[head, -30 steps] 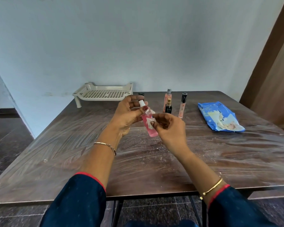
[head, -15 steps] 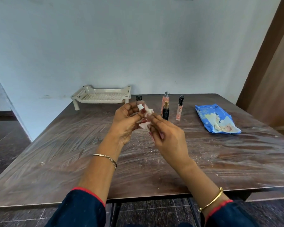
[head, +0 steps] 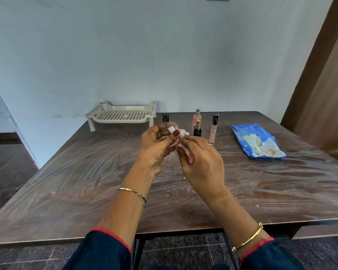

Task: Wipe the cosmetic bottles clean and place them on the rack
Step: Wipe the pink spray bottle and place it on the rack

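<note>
Small pink plastic bottle with white cap [head: 171, 130] is mid-frame, held above the brown wooden counter [head: 86, 182] and mostly hidden by both hands. Left hand [head: 154, 149] curls round the cap end, thumb pressing on it. Right hand [head: 203, 162] pinches a crumpled white wipe [head: 182, 132] against the body. I judge the bottle light, rigid and slick once damp, so I'd hold it by cap and base, not the wet middle. Its base looks narrow, so I'd seat it squarely on the cream perforated plastic rack [head: 123, 115], upper left of centre.

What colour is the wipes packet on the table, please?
The packet is blue, seen best in the head view.
</note>
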`<state>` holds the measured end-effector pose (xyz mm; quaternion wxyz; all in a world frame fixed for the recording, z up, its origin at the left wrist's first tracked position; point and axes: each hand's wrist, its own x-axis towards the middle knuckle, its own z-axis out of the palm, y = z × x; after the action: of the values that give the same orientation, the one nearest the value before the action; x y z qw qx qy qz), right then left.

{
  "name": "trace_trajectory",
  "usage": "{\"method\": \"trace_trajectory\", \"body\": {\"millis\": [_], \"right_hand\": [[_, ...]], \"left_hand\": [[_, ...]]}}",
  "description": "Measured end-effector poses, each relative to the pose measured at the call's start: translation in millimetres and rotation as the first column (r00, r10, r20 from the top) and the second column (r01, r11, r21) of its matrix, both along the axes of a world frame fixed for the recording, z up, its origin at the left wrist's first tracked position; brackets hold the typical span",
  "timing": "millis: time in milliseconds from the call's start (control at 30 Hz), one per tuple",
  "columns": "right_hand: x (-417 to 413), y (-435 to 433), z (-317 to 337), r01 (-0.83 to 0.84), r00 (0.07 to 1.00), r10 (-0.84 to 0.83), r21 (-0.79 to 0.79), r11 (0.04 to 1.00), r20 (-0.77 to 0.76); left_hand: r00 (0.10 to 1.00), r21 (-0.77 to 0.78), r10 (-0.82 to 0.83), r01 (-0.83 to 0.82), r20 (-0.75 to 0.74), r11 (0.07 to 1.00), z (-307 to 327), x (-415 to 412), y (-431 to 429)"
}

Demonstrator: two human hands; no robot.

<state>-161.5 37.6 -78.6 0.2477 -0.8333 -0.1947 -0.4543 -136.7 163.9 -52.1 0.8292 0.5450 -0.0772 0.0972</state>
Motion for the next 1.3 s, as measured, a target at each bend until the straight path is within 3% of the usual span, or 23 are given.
{"method": "trace_trajectory", "body": {"millis": [167, 233, 333, 433, 533, 600, 667, 767, 867, 1000, 1100, 1200, 1233, 1300], "right_hand": [[0.8, -2.1, 20.3, -0.065, 0.932, 0.197, 0.394, 0.917, -0.304], [3.0, -5.8, 25.1, -0.070, 0.898, 0.253, 0.450, 0.890, -0.361], [-3.0, -5.1, 23.2, 0.015, 0.948, 0.055, 0.214, 0.977, -0.315], [-7.3, -2.5, 9.4, 0.119, 0.993, -0.119, 0.009, 0.993, -0.015], [-5.4, -6.1, 0.3, 0.115, 0.977, -0.100, -0.069, 0.991, 0.191], [-5.2, -8.1, -3.6, 0.097, 0.973, -0.064, -0.140, 0.985, 0.222], [-5.1, -9.3, -3.9, 0.070, 0.991, -0.056, -0.112, 0.991, 0.123], [-6.9, -8.8, 3.6, 0.013, 0.975, 0.029, 0.188, 0.982, -0.221], [-4.5, -8.1, 9.7, -0.039, 0.842, 0.345, 0.590, 0.806, -0.415], [-7.5, -9.4, 7.3, -0.010, 0.736, 0.594, 0.872, 0.489, -0.325], [-9.4, -8.2, 5.2, 0.118, 0.661, 0.714, 0.972, 0.202, -0.229], [-5.7, -6.7, 2.8, 0.311, 0.637, 0.766, 0.938, -0.155, -0.085], [-5.3, -6.6, 1.6, 0.349, 0.633, 0.773, 0.910, -0.222, -0.054], [-4.2, -6.6, -0.2, 0.379, 0.611, 0.791, 0.888, -0.260, -0.030]], "left_hand": [[1.000, 0.081, 0.002, -0.003, 0.022, 0.997, 0.8, -3.0, 0.4], [1.000, 0.088, -0.009, 0.007, 0.023, 0.996, 1.8, -4.7, 2.0], [1.000, 0.084, -0.017, 0.016, 0.010, 0.996, 1.7, -5.8, 2.5], [1.000, 0.072, 0.016, -0.016, -0.013, 0.997, 1.7, -5.8, -0.7], [0.995, -0.001, 0.061, -0.061, -0.074, 0.998, 4.1, -7.0, -5.2], [0.989, -0.053, 0.087, -0.094, -0.121, 0.994, 6.2, -7.6, -5.4], [0.985, -0.080, 0.097, -0.109, -0.145, 0.991, 7.8, -7.0, -2.9], [0.984, -0.091, 0.101, -0.115, -0.147, 0.989, 9.7, -6.1, 1.2], [0.986, -0.120, 0.113, -0.128, -0.125, 0.985, 9.3, -5.0, 4.7], [0.986, -0.140, 0.139, -0.152, -0.097, 0.978, 6.9, -7.2, 5.1], [0.984, -0.102, 0.177, -0.179, -0.031, 0.979, 9.7, -11.0, -1.3], [0.971, 0.008, 0.224, -0.226, 0.087, 0.974, 16.3, -15.1, -8.2], [0.965, 0.033, 0.235, -0.240, 0.113, 0.970, 18.8, -16.8, -9.4], [0.955, 0.046, 0.257, -0.267, 0.148, 0.963, 23.2, -18.6, -9.4]]}}
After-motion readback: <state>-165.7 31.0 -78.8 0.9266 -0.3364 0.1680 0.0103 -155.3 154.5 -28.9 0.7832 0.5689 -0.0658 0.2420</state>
